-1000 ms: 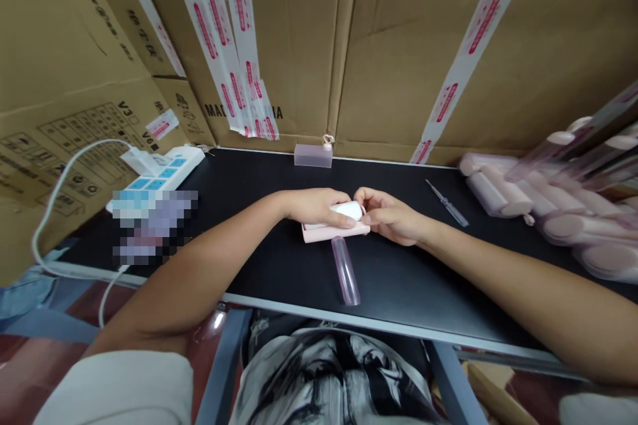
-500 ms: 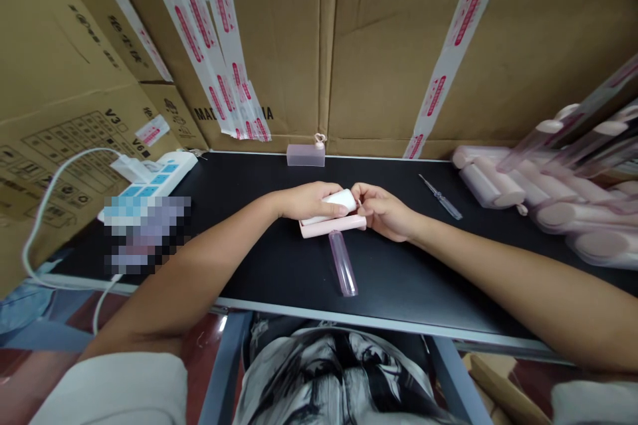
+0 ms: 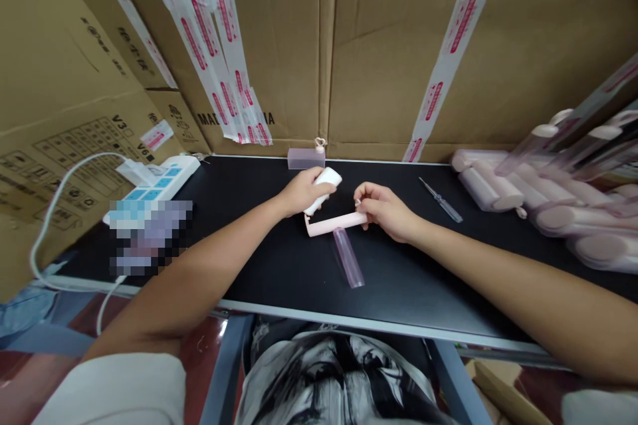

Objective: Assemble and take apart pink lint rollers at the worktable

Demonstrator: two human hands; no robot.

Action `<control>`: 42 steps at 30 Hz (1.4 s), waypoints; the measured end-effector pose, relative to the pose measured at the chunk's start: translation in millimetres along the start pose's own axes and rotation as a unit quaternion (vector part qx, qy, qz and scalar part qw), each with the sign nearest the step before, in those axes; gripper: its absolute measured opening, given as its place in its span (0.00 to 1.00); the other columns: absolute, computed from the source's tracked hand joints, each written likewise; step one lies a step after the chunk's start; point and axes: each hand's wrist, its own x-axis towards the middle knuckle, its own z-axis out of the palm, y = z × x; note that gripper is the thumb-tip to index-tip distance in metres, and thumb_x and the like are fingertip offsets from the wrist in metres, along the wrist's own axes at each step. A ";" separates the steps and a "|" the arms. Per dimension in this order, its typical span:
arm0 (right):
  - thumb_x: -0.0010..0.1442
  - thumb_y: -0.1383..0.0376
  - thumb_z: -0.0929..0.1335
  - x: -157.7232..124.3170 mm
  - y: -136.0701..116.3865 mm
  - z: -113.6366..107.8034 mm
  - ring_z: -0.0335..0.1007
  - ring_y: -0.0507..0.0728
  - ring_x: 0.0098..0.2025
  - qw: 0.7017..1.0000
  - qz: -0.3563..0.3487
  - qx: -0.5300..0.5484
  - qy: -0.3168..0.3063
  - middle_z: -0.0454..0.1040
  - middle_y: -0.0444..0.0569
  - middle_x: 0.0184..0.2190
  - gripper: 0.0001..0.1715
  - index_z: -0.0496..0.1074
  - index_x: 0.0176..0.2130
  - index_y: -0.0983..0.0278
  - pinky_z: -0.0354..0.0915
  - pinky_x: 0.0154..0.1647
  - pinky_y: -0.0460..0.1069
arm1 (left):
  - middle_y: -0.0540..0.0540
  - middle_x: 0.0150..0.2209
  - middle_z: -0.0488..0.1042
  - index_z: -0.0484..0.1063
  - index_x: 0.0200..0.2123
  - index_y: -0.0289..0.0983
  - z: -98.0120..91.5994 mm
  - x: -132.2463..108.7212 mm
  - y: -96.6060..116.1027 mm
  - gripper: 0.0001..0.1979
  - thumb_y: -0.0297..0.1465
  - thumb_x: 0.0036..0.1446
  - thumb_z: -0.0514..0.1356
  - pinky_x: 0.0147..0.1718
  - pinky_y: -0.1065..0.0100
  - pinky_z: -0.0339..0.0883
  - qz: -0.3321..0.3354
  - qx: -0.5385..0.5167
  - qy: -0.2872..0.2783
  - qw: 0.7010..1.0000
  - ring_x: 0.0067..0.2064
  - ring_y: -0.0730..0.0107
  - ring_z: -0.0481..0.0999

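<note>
1. Unit (image 3: pixel 325 187), white, smooth and round-cornered, now tilts up in the left hand (image 3: pixel 302 194); half a second ago we saw it lying along the frame (image 3: pixel 335 224).
2. We see the left thumb and fingers wrapped round the unit; its lower end is at the frame's left end, and we cannot tell whether they touch.
3. The right hand (image 3: pixel 381 209) pinches the frame's right end; we see a narrow, pale pink bar with a short upturned left end.
4. Between the hands and nearer us, a clear purple tube (image 3: pixel 350 262) reaches the frame.
5. Beyond the left hand, we read "V3" and "V6" on the left carton (image 3: pixel 50 26); tape (image 3: pixel 204 33) partly covers lettering on the back carton (image 3: pixel 279 33).
</note>
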 end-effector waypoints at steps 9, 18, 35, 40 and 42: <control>0.54 0.62 0.76 1.5 11.8 -15.6 0.73 0.59 0.44 0.963 -0.164 -0.193 0.090 0.76 0.49 0.45 0.27 0.72 0.53 0.59 0.70 0.44 0.54 | 0.41 0.52 0.77 0.72 0.55 0.36 -17.9 -0.2 -13.4 0.33 0.32 0.44 0.74 0.45 0.63 0.70 0.160 0.056 -0.050 0.984 0.45 0.64 0.78; 0.60 0.55 0.75 9.4 18.1 -15.6 0.74 0.56 0.35 0.979 -0.185 -0.074 0.043 0.75 0.44 0.35 0.23 0.67 0.49 0.59 0.70 0.37 0.53 | 0.43 0.49 0.75 0.70 0.48 0.36 -11.7 6.4 -23.8 0.28 0.35 0.45 0.76 0.42 0.64 0.70 0.178 -0.001 0.014 0.984 0.40 0.70 0.76; 0.56 0.50 0.75 13.5 9.3 -21.7 0.69 0.51 0.25 0.987 -0.070 0.111 0.098 0.71 0.37 0.24 0.23 0.64 0.39 0.58 0.70 0.31 0.49 | 0.51 0.35 0.74 0.72 0.41 0.35 7.7 11.1 -16.8 0.27 0.36 0.39 0.78 0.42 0.67 0.72 0.208 -0.167 0.174 0.948 0.38 0.73 0.75; 0.55 0.49 0.75 14.2 6.4 -23.2 0.69 0.52 0.26 0.986 -0.049 0.120 0.107 0.70 0.37 0.24 0.25 0.59 0.37 0.57 0.71 0.30 0.49 | 0.55 0.32 0.70 0.69 0.40 0.36 6.3 11.6 -17.8 0.29 0.33 0.37 0.80 0.36 0.69 0.74 0.183 -0.166 0.132 0.960 0.33 0.77 0.72; 0.55 0.48 0.75 14.5 5.8 -22.5 0.70 0.52 0.26 0.986 -0.042 0.112 0.115 0.70 0.38 0.25 0.26 0.58 0.37 0.57 0.72 0.29 0.49 | 0.56 0.31 0.69 0.67 0.39 0.36 4.1 12.1 -19.1 0.30 0.35 0.38 0.80 0.33 0.67 0.76 0.158 -0.163 0.102 0.969 0.31 0.77 0.73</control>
